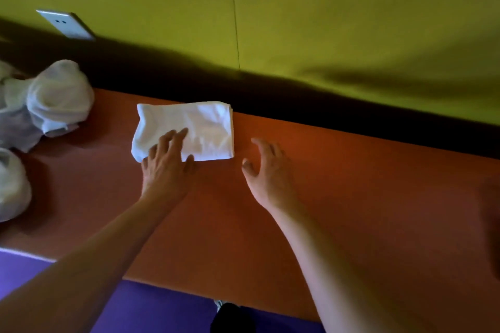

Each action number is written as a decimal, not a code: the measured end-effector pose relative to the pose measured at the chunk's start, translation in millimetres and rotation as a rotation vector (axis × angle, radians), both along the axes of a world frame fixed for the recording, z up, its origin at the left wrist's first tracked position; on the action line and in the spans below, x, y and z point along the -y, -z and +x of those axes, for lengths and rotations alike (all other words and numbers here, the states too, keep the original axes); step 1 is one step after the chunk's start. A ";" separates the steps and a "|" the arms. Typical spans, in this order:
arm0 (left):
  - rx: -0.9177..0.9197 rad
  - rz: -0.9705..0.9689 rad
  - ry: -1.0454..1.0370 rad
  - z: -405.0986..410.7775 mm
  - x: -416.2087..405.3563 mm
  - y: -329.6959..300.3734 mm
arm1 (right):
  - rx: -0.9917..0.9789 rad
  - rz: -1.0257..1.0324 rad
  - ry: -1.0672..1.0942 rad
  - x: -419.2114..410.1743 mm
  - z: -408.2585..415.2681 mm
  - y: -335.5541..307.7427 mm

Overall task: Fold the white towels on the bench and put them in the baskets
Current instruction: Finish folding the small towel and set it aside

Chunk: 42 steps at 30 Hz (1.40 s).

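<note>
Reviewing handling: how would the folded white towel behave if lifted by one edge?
The folded towel is soft cloth, so it would probably droop and unfold. It looks light. Lying flat on the bench, it should slide, not roll.

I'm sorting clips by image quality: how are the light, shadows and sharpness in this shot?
Head view: dim, uneven light; a broad dark shadow lies along the foot of the green wall behind the orange bench. The folded towel is bright, nearly washed out. The crumpled towels at left are soft, the right hand slightly blurred, the left hand clearer. Wide-angle tilt slants the bench edge.
</note>
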State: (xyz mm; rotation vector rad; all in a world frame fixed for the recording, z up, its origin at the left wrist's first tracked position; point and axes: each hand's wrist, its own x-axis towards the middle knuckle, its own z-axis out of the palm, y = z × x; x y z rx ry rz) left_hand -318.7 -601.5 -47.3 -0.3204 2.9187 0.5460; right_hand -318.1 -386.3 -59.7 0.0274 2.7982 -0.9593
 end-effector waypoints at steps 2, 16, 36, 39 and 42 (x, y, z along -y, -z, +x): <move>0.004 0.010 -0.120 -13.5 29.0 8.3 | 0.088 -0.071 0.054 21.9 -13.2 8.1; 0.187 0.443 -0.384 -16.0 38.7 14.1 | 0.450 -0.685 0.569 42.3 -38.5 30.7; 0.371 0.666 -0.067 90.6 -314.0 15.5 | 0.375 -0.229 0.689 -333.8 90.1 -2.7; 0.380 0.678 -0.043 115.3 -368.1 17.9 | 0.334 -0.095 0.601 -383.1 82.3 -7.4; 0.396 0.714 -0.035 138.9 -410.6 23.1 | 0.182 0.091 0.455 -419.1 64.8 -1.5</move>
